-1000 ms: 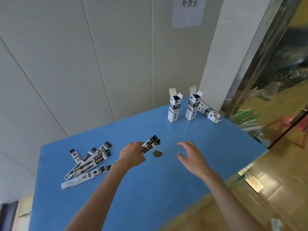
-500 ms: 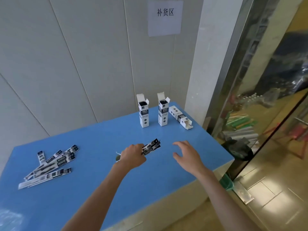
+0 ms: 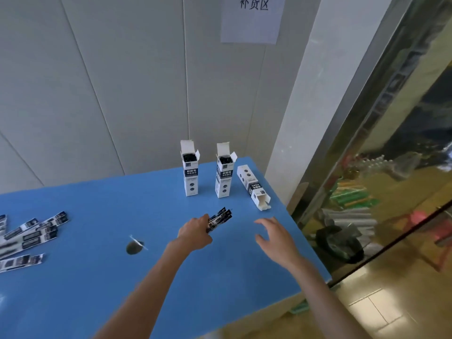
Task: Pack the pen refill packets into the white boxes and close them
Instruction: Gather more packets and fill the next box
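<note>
The left hand [image 3: 194,232] is curled around a small bundle of refill packets [image 3: 219,218], whose black-and-white printed ends stick out past the fingers [image 3: 205,219] and point up and to the right, above the blue surface [image 3: 102,285]. The right hand [image 3: 275,237] hovers just right of that bundle with its fingers spread and loosely bent, holding nothing.

Taking the bundle as the landmark: beyond it, near the wall, two white boxes stand upright with their top flaps raised. The left standing box [image 3: 190,176] and the right standing box [image 3: 223,178] each show dark contents at the open mouth. Just right of the second one, a third white box [image 3: 253,185] lies on its side, its open end turned toward the near right corner of the surface, beyond the right hand.

Far to the left of the bundle, a loose pile of packets [image 3: 27,237] lies fanned out flat on the surface, running off the picture's left edge. Between that pile and the bundle, nearer the left forearm, sits a small dark round spot [image 3: 134,247] with a thin pale sliver across it; what it is cannot be told.

Above the boxes, a white paper sign [image 3: 252,19] with printed characters hangs on the grey wall.
</note>
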The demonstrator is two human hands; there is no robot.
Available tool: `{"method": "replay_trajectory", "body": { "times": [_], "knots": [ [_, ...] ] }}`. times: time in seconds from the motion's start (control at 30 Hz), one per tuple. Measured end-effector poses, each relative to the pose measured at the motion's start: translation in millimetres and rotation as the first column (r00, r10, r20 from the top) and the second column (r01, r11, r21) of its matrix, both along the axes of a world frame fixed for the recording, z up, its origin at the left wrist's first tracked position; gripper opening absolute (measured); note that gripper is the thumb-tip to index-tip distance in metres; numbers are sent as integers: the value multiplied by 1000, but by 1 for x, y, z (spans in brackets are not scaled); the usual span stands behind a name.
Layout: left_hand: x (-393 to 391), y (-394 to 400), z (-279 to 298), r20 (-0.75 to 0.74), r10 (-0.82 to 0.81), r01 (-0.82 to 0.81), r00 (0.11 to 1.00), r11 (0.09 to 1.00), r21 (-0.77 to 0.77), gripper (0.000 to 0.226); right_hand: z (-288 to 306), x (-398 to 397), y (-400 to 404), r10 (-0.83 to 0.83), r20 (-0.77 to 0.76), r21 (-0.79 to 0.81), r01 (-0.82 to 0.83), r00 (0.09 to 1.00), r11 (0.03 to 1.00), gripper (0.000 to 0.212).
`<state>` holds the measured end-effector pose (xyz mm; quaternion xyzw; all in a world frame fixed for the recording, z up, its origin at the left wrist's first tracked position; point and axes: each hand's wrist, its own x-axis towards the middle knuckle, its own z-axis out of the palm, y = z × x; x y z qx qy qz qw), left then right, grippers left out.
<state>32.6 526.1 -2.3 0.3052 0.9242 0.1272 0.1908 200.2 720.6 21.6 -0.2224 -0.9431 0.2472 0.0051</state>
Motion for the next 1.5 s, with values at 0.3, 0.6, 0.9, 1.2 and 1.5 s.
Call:
{"method": "replay_trajectory", "body": {
  "times": [0.3, 0.6, 0.9, 1.2, 1.5],
  "knots": [
    [-19, 58, -8, 4, 27, -27, 1000, 995, -96, 28, -7, -49, 68, 91, -8, -31, -91, 996, 995, 38],
    [-28, 112, -18, 12, 107, -106, 994, 991, -86, 29, -18, -81, 133, 161, -23, -98, -162, 987, 982, 30],
    [-32, 132, -38, 5, 211, -210, 978, 975, -75, 64, -27, -105, 168, 261, -21, -129, -262, 965, 957, 34],
    [-40, 136, -13, 126, 498, -514, 858, 841, 171, 101, -29, -123, 173, 300, -53, -186, -305, 952, 934, 36],
    [-76, 161, 9, 304, 633, -697, 712, 586, 413, 101, -20, -124, 171, 302, -73, -178, -311, 950, 934, 39]
  ]
}}
